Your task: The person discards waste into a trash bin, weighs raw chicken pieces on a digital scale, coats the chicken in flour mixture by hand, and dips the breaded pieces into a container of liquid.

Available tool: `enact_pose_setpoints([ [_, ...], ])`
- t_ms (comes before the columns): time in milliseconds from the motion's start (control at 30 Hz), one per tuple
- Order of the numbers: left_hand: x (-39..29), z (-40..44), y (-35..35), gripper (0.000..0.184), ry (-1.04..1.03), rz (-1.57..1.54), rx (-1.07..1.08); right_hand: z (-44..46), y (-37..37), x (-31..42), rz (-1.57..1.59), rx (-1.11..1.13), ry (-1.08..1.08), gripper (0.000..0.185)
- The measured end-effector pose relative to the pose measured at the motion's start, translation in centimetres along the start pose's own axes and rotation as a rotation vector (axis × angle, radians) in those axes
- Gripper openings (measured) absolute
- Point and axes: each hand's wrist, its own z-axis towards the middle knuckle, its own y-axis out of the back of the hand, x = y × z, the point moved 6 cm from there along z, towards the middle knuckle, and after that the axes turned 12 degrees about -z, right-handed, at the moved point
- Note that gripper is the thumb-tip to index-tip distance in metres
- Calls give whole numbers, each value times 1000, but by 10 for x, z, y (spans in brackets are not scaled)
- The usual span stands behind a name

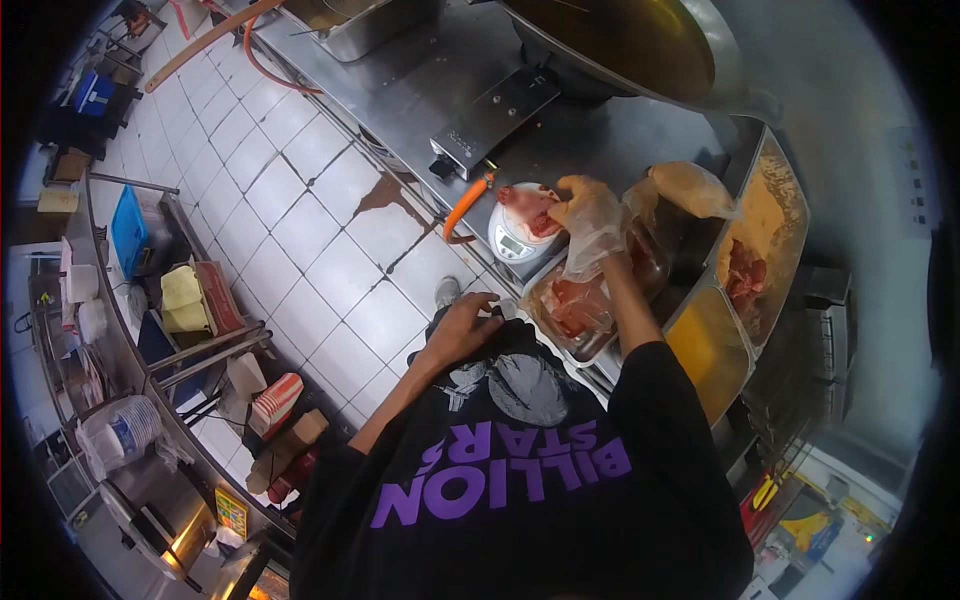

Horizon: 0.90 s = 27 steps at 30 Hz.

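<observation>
Steel counter borders a tiled floor, carrying a white scale with raw meat on top, its display facing the person, likely for easy reading. Right hand, gloved presumably for cleanliness, curls at the meat; whether it pinches any, one cannot tell. Bare left hand hangs by the shirt, fingers loosely parted, apart from the meat.
</observation>
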Motion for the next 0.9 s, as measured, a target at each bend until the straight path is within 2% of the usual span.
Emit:
enact_pose_setpoints([
  [33, 10, -3, 2, 38, 63, -22, -4, 2, 8, -2, -1, 4, -2, 39],
  [167, 31, -8, 3, 36, 56, -70, -41, 12, 33, -12, 53, 25, -104, 35],
  [300, 20, -7, 3, 36, 62, -75, -34, 12, 29, 5, -51, 69, -2, 34],
  [367, 17, -7, 2, 38, 186, -58, 10, 10, 22, 13, -92, 102, 25, 34],
  [433, 17, -7, 2, 38, 182, -73, 8, 7, 6, 28, -104, 97, 282, 34],
  [567, 20, -5, -2, 38, 149, -62, 18, -9, 1, 59, -190, 144, 396, 27],
  [633, 21, -3, -5, 37, 83, -44, 20, -15, -14, 63, -12, 52, 424, 22],
  [700, 13, 5, -13, 36, -7, -33, 67, -14, -32, 58, 95, 24, 389, 19],
  [767, 12, 10, -15, 35, 93, -20, 81, -18, -13, 60, -108, 162, 301, 18],
  [833, 4, 15, -21, 35, 78, -34, 141, -22, 5, 52, 18, 173, 217, 18],
  [900, -3, 18, -20, 34, 58, -101, 110, -26, 18, 33, 102, 133, 110, 20],
])
